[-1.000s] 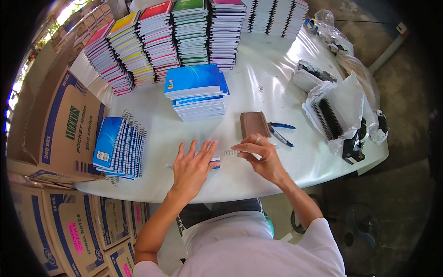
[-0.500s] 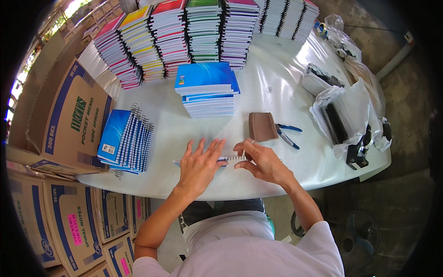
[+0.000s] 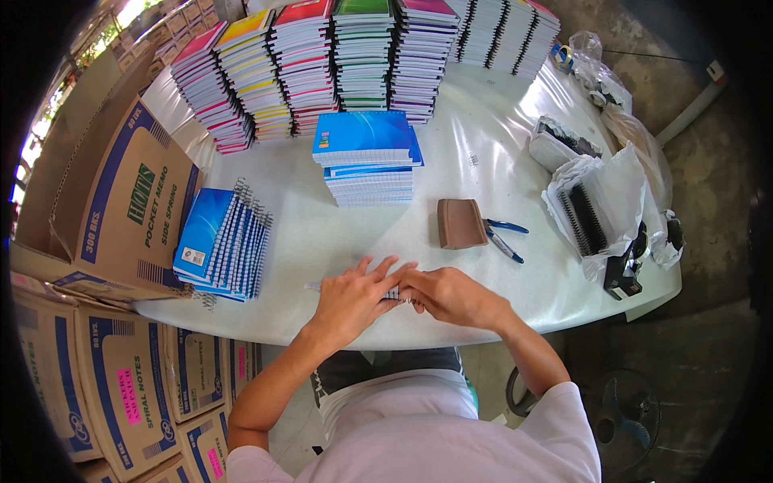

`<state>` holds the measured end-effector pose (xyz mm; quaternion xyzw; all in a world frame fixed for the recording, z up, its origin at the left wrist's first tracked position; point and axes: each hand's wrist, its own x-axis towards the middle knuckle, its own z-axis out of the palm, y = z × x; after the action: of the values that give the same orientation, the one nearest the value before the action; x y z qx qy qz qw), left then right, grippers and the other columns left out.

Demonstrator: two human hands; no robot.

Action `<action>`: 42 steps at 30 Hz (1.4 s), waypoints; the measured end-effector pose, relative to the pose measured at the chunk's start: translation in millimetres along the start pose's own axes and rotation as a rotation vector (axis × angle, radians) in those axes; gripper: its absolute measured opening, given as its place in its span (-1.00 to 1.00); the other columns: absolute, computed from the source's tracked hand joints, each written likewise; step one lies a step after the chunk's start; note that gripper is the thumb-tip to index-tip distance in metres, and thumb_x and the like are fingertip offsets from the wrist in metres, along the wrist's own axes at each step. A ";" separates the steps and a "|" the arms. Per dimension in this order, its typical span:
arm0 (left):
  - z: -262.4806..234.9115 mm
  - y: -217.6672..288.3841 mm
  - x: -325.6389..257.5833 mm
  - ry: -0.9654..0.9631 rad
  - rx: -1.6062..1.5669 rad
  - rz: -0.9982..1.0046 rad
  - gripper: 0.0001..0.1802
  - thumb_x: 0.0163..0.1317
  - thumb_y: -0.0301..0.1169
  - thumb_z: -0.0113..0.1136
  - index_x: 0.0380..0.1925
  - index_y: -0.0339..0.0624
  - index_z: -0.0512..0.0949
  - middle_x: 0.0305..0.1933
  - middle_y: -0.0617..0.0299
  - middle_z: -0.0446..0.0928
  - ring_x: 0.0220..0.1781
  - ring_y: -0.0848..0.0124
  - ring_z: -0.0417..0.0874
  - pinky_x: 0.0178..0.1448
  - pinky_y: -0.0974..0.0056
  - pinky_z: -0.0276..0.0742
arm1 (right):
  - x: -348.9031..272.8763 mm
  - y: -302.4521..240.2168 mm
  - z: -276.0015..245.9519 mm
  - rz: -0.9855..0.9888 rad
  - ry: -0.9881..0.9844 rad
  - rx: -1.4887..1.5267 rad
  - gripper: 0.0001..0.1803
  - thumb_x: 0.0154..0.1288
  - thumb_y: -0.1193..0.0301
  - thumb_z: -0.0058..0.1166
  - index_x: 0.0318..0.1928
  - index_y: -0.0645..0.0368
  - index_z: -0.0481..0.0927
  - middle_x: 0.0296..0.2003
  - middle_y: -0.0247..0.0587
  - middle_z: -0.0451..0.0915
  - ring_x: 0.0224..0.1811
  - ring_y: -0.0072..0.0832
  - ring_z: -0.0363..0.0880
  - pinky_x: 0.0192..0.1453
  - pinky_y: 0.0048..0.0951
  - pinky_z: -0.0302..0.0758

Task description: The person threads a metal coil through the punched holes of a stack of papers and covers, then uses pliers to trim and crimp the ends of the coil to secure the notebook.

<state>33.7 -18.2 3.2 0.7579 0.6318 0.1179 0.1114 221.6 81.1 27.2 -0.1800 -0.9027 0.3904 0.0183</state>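
At the table's near edge my left hand [image 3: 351, 299] grips a small notebook [image 3: 391, 293]; its fingers and thumb cover most of it. My right hand [image 3: 452, 295] is closed with its fingertips pinched on the wire coil [image 3: 409, 301] at the notebook's right end. Both hands touch at the fingers, so little of the coil shows. Beyond my right hand lie a brown block-like holder [image 3: 461, 224] and blue-handled pliers [image 3: 506, 240]. A stack of blue notebooks [image 3: 362, 135] stands past my hands. To the left, more blue notebooks [image 3: 203, 225] lie piled with coils sticking out.
Tall stacks of coloured spiral notebooks [image 3: 304, 68] line the far side. An open cardboard box [image 3: 133, 193] stands at the left, and closed cartons [image 3: 129, 386] are piled below. Black wire coils [image 3: 584, 217] lie in white paper at the right. A fan [image 3: 624, 419] is on the floor.
My right hand has moved left along the coil to the notebook and now meets my left hand. The stretch of coil seen between the hands earlier is now mostly hidden.
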 end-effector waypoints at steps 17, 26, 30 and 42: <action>-4.9 -25.9 -5.5 0.082 0.005 -0.054 0.11 -0.01 -0.04 0.41 0.50 0.14 0.00 0.02 0.06 0.60 -0.01 0.06 0.66 -0.07 0.05 0.61 | 29.8 60.0 -32.3 -0.044 -0.182 0.213 -0.57 0.34 0.13 0.14 0.08 0.14 0.67 0.08 -0.02 0.62 0.14 -0.21 0.55 0.25 -0.31 0.42; -6.6 -38.3 -2.8 0.059 -0.029 -0.147 0.05 -0.03 0.04 0.39 0.48 0.25 0.09 -0.07 0.09 0.63 -0.10 0.05 0.68 -0.15 0.09 0.62 | 27.4 70.8 -26.7 -0.143 -0.038 0.727 -0.56 0.26 0.17 0.20 -0.04 0.27 0.71 0.08 0.12 0.60 0.15 -0.10 0.56 0.29 -0.22 0.38; -8.7 -40.0 -8.6 0.172 0.010 -0.108 0.00 -0.04 0.02 0.41 0.44 0.30 0.17 0.05 0.12 0.62 -0.03 0.04 0.67 -0.09 0.09 0.63 | 35.9 58.5 -22.3 -0.084 -0.030 0.627 -0.51 0.20 0.12 0.22 -0.04 0.29 0.71 0.08 0.19 0.59 0.16 0.00 0.55 0.32 -0.19 0.35; -4.9 -48.0 -20.7 0.336 -0.320 -0.231 0.18 -0.20 -0.31 0.59 0.47 0.20 0.11 0.36 0.12 0.42 0.33 0.01 0.47 0.10 0.11 0.61 | 51.2 59.6 -9.2 -0.026 -0.010 0.676 -0.55 0.18 0.12 0.31 -0.09 0.24 0.74 0.05 -0.01 0.64 0.13 -0.22 0.56 0.26 -0.29 0.39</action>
<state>-16.2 -30.0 -8.2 0.6233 0.6972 0.3269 0.1361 193.9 142.4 -14.3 -0.1502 -0.7244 0.6683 0.0776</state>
